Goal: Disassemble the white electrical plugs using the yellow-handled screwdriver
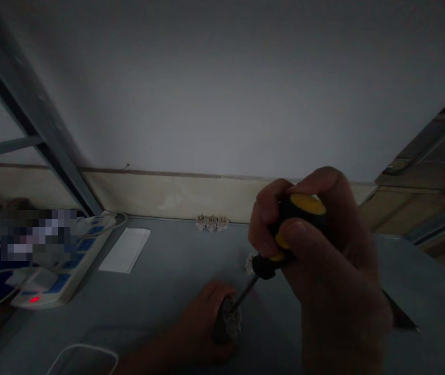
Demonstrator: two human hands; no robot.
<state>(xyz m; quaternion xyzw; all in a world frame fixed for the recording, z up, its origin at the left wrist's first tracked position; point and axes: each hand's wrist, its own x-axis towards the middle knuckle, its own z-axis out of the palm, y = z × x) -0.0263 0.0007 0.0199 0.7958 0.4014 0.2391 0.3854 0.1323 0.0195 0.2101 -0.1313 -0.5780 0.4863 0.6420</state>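
Clasping screwdriver (264, 266), right grip (330, 260) closed.

A screwdriver (264, 266) met a small dark piece (233, 324) at its pale end
The screwdriver had a thick black handle with yellow patches and a thin metal shaft; gripped in the right hand (324, 250), it slanted down to the left, tip at the pale end; the piece, dark along its side, sat in the left hand (202, 323), its finer details too dim to tell
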